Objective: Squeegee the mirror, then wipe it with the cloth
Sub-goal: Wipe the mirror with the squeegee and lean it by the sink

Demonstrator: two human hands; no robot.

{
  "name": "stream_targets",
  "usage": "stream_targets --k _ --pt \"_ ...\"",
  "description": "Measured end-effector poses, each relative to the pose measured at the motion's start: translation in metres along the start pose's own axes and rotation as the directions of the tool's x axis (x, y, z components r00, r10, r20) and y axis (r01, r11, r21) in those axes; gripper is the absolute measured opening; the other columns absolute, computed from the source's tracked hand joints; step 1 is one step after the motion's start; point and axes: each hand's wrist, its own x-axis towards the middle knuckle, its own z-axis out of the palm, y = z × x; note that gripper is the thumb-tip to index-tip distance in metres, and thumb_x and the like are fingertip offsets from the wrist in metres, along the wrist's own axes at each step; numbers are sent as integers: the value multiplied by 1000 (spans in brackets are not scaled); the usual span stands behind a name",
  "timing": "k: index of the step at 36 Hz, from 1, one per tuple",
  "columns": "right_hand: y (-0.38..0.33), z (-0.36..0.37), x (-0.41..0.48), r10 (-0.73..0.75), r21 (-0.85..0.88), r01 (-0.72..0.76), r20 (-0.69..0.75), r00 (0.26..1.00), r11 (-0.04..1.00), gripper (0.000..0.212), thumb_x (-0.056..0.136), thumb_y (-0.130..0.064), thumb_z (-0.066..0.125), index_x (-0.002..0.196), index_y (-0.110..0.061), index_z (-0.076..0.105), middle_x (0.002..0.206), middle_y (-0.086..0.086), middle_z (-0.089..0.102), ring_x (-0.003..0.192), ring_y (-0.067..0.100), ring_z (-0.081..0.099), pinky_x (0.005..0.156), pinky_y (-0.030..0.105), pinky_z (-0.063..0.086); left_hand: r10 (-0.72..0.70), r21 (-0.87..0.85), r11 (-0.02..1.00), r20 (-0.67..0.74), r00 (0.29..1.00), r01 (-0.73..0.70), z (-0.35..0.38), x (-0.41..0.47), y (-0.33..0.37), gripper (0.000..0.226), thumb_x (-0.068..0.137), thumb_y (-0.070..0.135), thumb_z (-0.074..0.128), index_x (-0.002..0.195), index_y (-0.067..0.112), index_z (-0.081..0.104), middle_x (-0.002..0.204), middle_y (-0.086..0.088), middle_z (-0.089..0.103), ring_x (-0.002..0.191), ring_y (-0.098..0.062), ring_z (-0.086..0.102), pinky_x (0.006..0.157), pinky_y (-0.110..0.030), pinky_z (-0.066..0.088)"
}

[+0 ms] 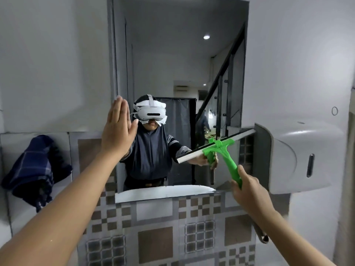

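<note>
left hand point(117, 129) flat, spread on mirror point(172, 73); right hand point(247, 191) gripping green squeegee point(221, 148) | cloth point(36, 169) on tiled wall point(157, 227)

The green plastic squeegee point(224, 150) looked smooth; the tall glass mirror point(180, 73) was shiny; the dark blue checked cloth point(36, 169) looked soft.

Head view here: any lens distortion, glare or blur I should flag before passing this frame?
Head view: wide-angle bowing bends the wall edges and the mirror frame; a reflected ceiling light makes one small bright spot, with no glare washing out the glass; lighting is soft and even; the left hand and the green squeegee in the right hand look slightly soft; the dark cloth loses detail.
</note>
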Motion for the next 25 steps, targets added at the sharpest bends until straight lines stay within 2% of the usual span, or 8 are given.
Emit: stream_targets --k 3,7,12,15,17,20,23,25 --pt "-9 12 -9 63 61 -62 -8 998 996 50 92 -24 52 137 -7 35 102 14 63 87 30 59 60 33 43 32 -30 999 -8 999 -32 -3 -1 -2 63 92 23 52 142 0 22 152 -16 18 141 -26 15 113 -22 7" --pt "-24 25 -17 208 198 -206 9 978 958 42 91 -26 53 129 -12 42 88 13 61 68 31 60 57 37 47 78 -63 995 9 997 -77 -7 -3 -5 65 91 21 53 143 -1 19 153 -16 15 141 -27 13 113 -27 13" --pt "-61 42 -29 331 434 -312 34 943 845 17 92 -22 52 92 -5 50 75 13 55 52 20 47 46 29 39 132 -102 986 30 991 -128 -10 -3 -10 69 91 20 54 143 -1 15 154 -16 11 142 -27 10 112 -28 12" --pt "-95 49 -36 375 568 -319 19 927 759 22 92 -19 50 77 -4 46 72 13 51 56 21 43 46 31 33 153 -128 981 39 988 -147 -10 -3 -15 69 91 21 55 143 0 16 154 -17 11 142 -28 11 114 -31 14" --pt "-117 54 -39 397 617 -316 7 918 721 23 92 -19 50 75 -4 45 69 11 49 59 23 43 47 28 33 169 -139 977 49 984 -161 -11 -4 -17 70 91 22 55 144 1 15 154 -17 10 142 -27 10 114 -32 14" --pt "-143 63 -46 396 680 -308 28 918 666 25 93 -19 50 75 -4 43 67 9 45 51 16 36 39 15 30 188 -154 972 60 980 -177 -13 -3 -21 70 91 21 54 144 2 13 155 -14 9 142 -26 9 111 -33 20" --pt "-164 76 -55 344 684 -284 52 938 672 25 94 -22 49 80 -3 43 66 7 45 49 14 35 43 25 31 203 -161 969 77 976 -189 -17 -3 -22 69 91 21 54 144 3 13 155 -13 8 142 -26 8 107 -35 29" --pt "-175 84 -62 288 669 -255 64 955 698 21 94 -22 48 84 -5 43 62 4 44 46 12 34 41 26 33 210 -169 967 92 973 -193 -19 -2 -23 69 91 21 54 144 3 13 155 -13 8 143 -27 9 106 -38 32"
